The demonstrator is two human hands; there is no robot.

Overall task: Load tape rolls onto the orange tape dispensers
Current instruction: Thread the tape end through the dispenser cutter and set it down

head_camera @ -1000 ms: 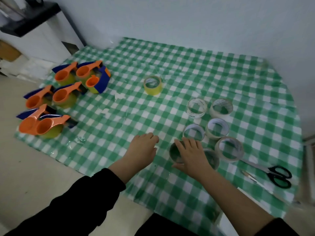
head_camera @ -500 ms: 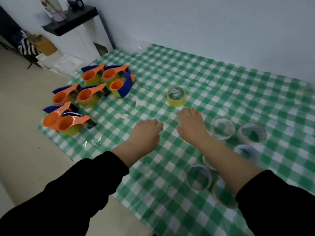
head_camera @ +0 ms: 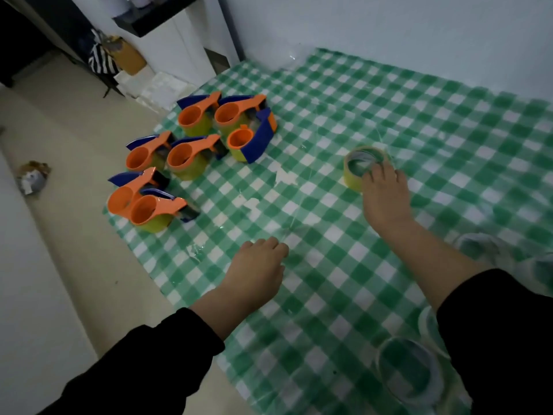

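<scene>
While the right hand lies over the near rim of the yellow tape roll, fingertips dipping into its core and thumb hidden, so I cannot tell if it's a real grip, the left hand rests on the green checkered cloth nearer the body, fingers loosely curled, holding nothing. Roll sits flat on the cloth, hole up, well apart from the seven orange tape dispensers bunched at the cloth's left edge. Clear tape rolls show blurred at lower right beside the right sleeve; a crumpled wad lies on the floor far left.
</scene>
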